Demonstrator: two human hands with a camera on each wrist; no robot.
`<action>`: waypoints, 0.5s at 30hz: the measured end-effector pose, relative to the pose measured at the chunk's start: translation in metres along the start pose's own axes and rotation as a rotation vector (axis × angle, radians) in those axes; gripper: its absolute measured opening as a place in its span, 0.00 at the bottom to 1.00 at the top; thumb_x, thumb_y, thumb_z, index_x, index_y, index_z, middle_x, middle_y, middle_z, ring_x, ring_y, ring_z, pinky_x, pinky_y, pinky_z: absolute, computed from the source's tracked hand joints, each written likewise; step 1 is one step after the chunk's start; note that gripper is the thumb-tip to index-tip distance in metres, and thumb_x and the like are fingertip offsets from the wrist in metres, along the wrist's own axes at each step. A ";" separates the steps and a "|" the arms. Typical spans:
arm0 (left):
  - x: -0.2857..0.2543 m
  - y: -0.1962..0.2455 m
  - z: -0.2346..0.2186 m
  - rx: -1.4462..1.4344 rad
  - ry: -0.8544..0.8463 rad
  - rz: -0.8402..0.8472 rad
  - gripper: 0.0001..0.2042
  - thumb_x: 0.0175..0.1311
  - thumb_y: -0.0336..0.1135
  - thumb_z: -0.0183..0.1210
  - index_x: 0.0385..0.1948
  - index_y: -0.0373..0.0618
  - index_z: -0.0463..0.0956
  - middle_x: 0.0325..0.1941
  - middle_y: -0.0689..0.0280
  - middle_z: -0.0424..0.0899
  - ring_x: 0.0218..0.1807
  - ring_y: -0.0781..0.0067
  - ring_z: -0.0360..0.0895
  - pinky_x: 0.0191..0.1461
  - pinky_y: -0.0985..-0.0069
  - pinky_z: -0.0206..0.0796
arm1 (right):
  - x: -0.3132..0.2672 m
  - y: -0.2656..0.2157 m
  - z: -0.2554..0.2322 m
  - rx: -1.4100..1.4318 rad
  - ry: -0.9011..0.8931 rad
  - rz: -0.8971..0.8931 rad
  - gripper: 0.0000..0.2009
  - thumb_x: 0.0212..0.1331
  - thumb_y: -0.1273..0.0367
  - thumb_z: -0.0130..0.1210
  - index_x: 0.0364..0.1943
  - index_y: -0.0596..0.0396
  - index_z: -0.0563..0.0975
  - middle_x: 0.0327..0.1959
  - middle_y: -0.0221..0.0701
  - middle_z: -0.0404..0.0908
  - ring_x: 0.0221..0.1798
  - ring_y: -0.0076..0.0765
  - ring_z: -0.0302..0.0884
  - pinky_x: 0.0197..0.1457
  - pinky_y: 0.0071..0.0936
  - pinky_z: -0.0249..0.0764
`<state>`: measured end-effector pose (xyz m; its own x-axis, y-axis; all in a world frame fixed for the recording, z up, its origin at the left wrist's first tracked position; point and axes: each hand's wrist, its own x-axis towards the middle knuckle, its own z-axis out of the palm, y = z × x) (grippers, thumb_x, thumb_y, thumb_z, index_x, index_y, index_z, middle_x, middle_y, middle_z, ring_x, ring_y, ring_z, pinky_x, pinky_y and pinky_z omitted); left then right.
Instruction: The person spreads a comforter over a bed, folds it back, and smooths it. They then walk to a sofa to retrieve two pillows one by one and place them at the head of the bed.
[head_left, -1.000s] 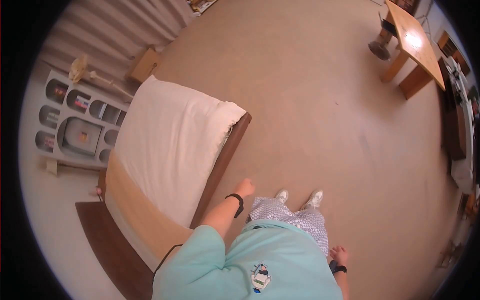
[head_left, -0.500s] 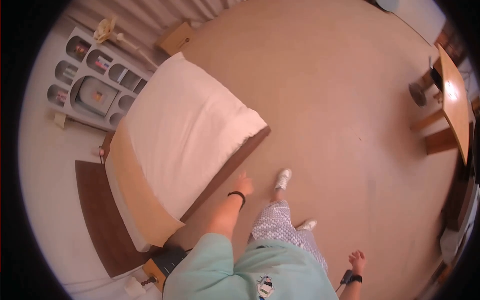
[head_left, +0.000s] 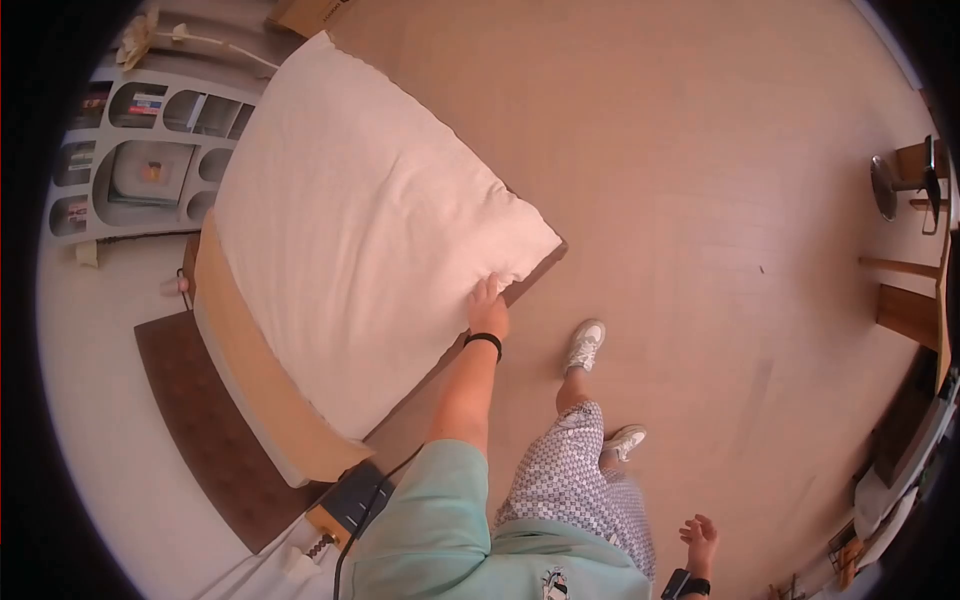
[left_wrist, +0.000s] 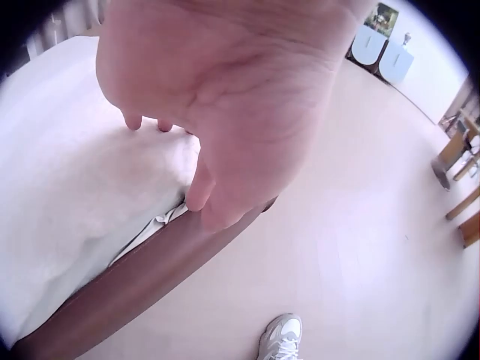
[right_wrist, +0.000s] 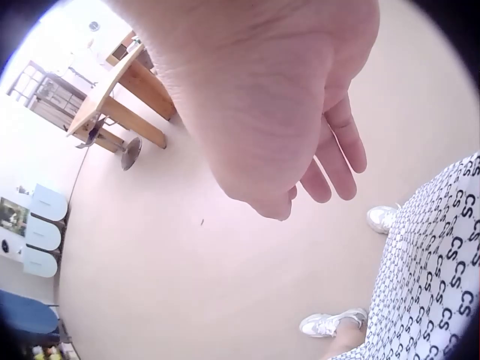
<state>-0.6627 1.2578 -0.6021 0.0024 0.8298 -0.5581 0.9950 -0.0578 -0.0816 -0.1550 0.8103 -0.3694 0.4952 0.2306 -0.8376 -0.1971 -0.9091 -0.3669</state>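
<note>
The white duvet [head_left: 370, 220] covers the bed [head_left: 250, 390] on the left of the scene, and its near right corner lies at the edge of the dark wooden bed frame [left_wrist: 142, 277]. The left hand [head_left: 488, 312] is on that corner: in the left wrist view its fingers [left_wrist: 133, 120] curl down into the white cloth while the thumb lies along the duvet's edge just above the frame, so it grips the duvet at the corner. The right hand [head_left: 700, 535] hangs at the person's side, near and to the right, well apart from the bed; its fingers [right_wrist: 341, 154] are loose and slightly spread and it holds nothing. Between the two hands the person's patterned trousers [head_left: 575, 470] and white shoes [head_left: 585, 345] show on the beige floor [head_left: 700, 200], one foot set forward near the bed's corner. A tan band of bedding [head_left: 245, 370] runs along the bed's near left side, and beside it a dark brown rug [head_left: 195, 420] lies on the floor. On the far left stands a grey shelf unit [head_left: 130, 170] with rounded openings. On the far right a wooden counter [right_wrist: 112, 90] stands with a fan base [head_left: 885, 185] next to it.
</note>
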 end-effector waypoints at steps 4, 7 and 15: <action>0.013 -0.009 0.018 -0.138 0.276 0.037 0.14 0.57 0.26 0.54 0.46 0.41 0.80 0.67 0.60 0.67 0.67 0.58 0.64 0.68 0.63 0.59 | 0.001 -0.009 0.005 -0.045 -0.011 -0.001 0.14 0.66 0.66 0.55 0.51 0.58 0.75 0.36 0.34 0.82 0.30 0.31 0.83 0.31 0.23 0.78; 0.010 -0.010 -0.017 -0.339 0.324 0.047 0.12 0.54 0.20 0.52 0.39 0.39 0.81 0.51 0.58 0.80 0.56 0.56 0.74 0.59 0.63 0.67 | 0.007 -0.021 0.007 -0.042 0.000 -0.001 0.14 0.65 0.66 0.55 0.51 0.57 0.75 0.36 0.34 0.82 0.30 0.31 0.83 0.31 0.24 0.78; -0.002 0.001 -0.025 -0.707 0.265 0.179 0.11 0.49 0.18 0.54 0.32 0.40 0.82 0.39 0.56 0.82 0.47 0.51 0.78 0.53 0.61 0.70 | 0.008 -0.034 0.020 -0.016 -0.056 0.000 0.13 0.65 0.67 0.55 0.50 0.58 0.75 0.36 0.35 0.82 0.31 0.31 0.83 0.32 0.24 0.78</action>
<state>-0.6591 1.2695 -0.5805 0.1041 0.9516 -0.2893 0.8044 0.0905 0.5871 -0.1607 0.8501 -0.3720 0.4471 0.2488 -0.8592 -0.1836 -0.9146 -0.3604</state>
